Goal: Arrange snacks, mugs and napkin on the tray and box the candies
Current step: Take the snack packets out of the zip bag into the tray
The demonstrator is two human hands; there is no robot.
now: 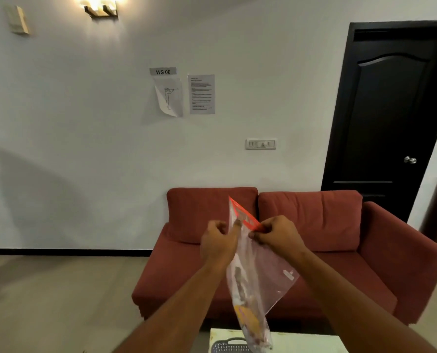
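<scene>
I hold a clear plastic snack bag (259, 273) with a red top strip up in front of me. Wrapped snacks or candies, some yellow, lie in its lower end. My left hand (218, 242) pinches the bag's top edge on the left side. My right hand (276, 233) pinches the red strip on the right side. Both hands are raised at chest height, close together. The dark perforated tray (228, 346) shows only as a sliver at the bottom edge, under the bag, on a pale table (301, 343).
A red two-seat sofa (314, 240) stands straight ahead beyond the table. A black door (388, 110) is at the right. Papers hang on the white wall, and a light floor stretches to the left.
</scene>
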